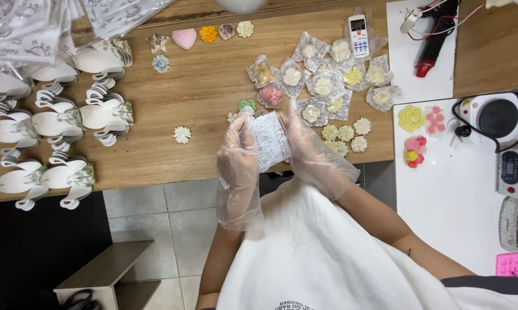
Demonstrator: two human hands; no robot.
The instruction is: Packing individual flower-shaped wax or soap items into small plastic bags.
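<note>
Clear plastic gloves are covering both hands, which are meeting at the near edge of the long wooden table [173, 155]. The left hand [238, 150] and the right hand [306, 148] are each pinching a side of one small clear printed cellophane packet [270, 140], and a green flower-shaped piece [247, 105] is showing just above it (whether it is sitting inside the packet, I cannot tell).

Judging by the table, the bagging is looking well under way: about twelve pieces are already lying wrapped in a cluster of crinkled clear packets [328, 80]. Unwrapped ones are still waiting: five cream flower pieces [345, 138] just right of the hands, one white flower piece [182, 134] alone to the left, and six assorted pieces [201, 37] along the far edge. Roughly a dozen white folded card boxes [58, 123] are standing at the left.
</note>
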